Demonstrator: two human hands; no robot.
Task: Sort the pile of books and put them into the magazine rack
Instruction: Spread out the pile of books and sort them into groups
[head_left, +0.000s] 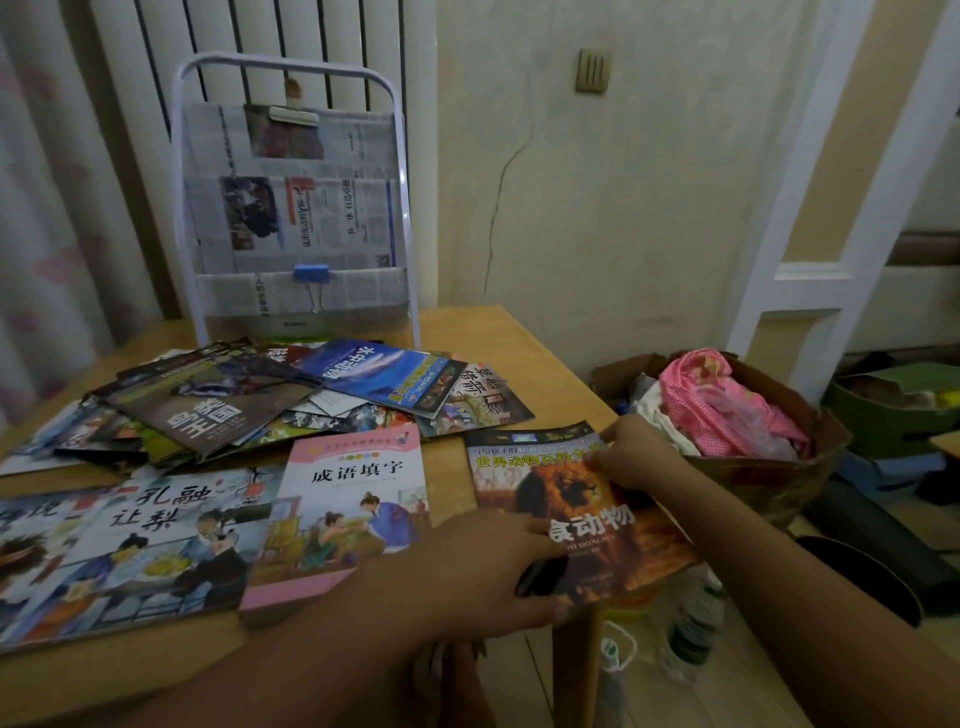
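Both hands pinch the lion book (576, 512): left hand (483, 577) at its 7 o'clock corner, right hand (631, 452) at 1 o'clock. It looks thin, light and bendy, so holding two opposite corners should keep it flat.

Magazine rack (296, 208): white tube frame, upright at far edge of desk (545, 364), pockets lined with newspaper, blue binder clip (310, 274) on lower pocket, another clip at the top. Book pile (249, 400): loose heap of thin glossy books, overlapping and skewed, just in front of rack; blue-cover book (384, 376) on top at right, dark-cover one on top at left. Pink-bordered book (343, 514) flat, face up, near front edge. Illustrated picture book (140, 545) flat beside it on the left, touching. Lion-cover book (576, 514) at desk's right edge, tilted, lower corner overhanging.
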